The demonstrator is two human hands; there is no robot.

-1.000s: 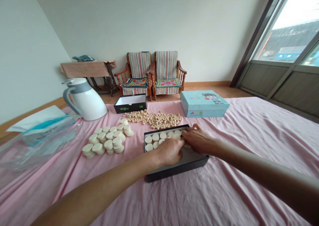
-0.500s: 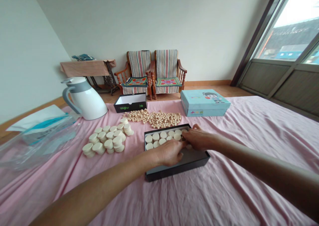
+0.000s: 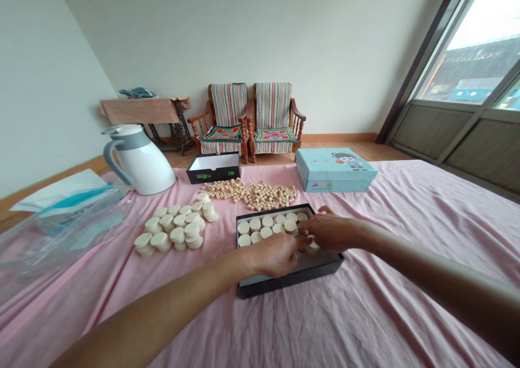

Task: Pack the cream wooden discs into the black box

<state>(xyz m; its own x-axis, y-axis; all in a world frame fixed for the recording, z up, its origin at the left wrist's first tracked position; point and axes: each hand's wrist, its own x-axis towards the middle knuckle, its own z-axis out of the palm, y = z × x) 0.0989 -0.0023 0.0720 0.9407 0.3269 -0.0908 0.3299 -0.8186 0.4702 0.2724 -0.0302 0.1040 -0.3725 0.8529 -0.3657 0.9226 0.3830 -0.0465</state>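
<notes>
here both my hands are inside the black box (image 3: 284, 282) on the pink cloth (image 3: 365, 314), fingertips almost meeting over its middle. my left hand (image 3: 276, 254) is half curled with the fingers bent inward, and i cannot tell whether it has hold of anything, while my right hand (image 3: 331, 232) lies curled over a small stack of discs (image 3: 312, 246), touching it, how tightly i cannot tell. rows of pale discs (image 3: 264, 224) fill the far end of the box, loose stacks (image 3: 174, 230) stand on the cloth to its left, a heap of small beads (image 3: 254, 193) lies just beyond it, and a blue box (image 3: 335, 169) and white jug (image 3: 140, 162) sit farther off.
</notes>
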